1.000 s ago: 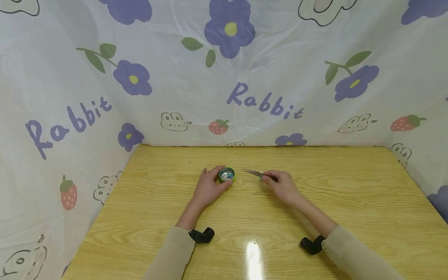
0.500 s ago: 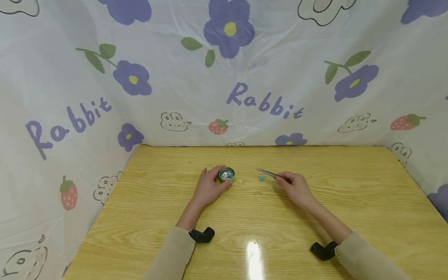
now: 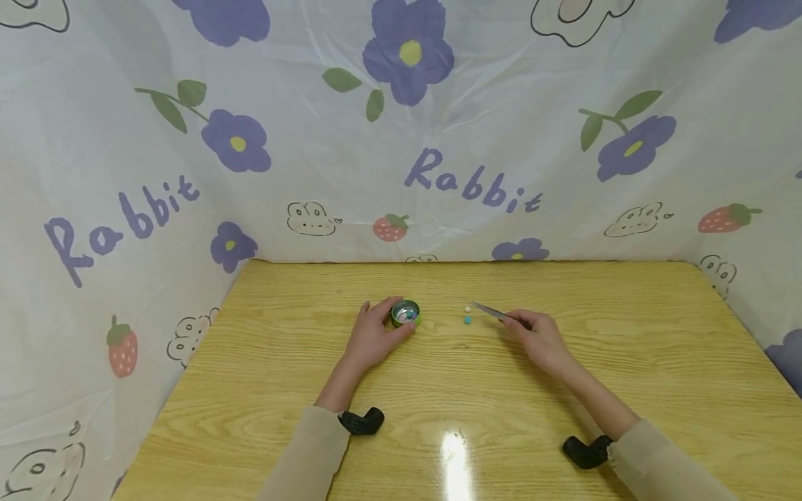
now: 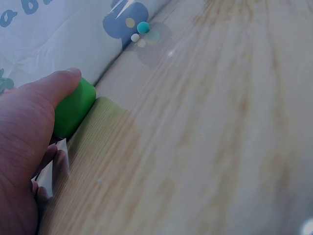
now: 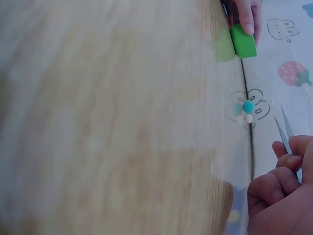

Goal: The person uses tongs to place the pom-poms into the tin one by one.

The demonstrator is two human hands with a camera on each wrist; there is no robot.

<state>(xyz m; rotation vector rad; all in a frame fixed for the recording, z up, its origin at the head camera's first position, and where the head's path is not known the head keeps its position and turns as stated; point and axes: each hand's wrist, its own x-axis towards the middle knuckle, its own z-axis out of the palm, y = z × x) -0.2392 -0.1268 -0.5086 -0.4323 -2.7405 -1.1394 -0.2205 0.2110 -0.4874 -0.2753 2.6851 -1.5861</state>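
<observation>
Our left hand (image 3: 374, 334) holds the small green tin (image 4: 76, 110), thumb on one side and fingers on the other; neither hand nor tin has shifted over the last second. Our right hand (image 3: 540, 341) pinches the tweezers (image 3: 491, 311) and has drawn back to the right, away from the tin. In the right wrist view the tips stand apart with nothing between them.

That retreat brings the tips from over near the tin to just right of the white bead (image 3: 467, 309). It also bares the turquoise bead (image 3: 467, 320), which our fingers partly hid; the two lie near each other on the table (image 3: 464, 390), between the tin and our right hand. The tin stands upright with small beads (image 3: 410, 314) inside, too small to count surely.

For the work, we judge this a pause between picks: the tweezers are free, and two beads remain outside. Behind everything hangs the printed curtain (image 3: 344, 160).
</observation>
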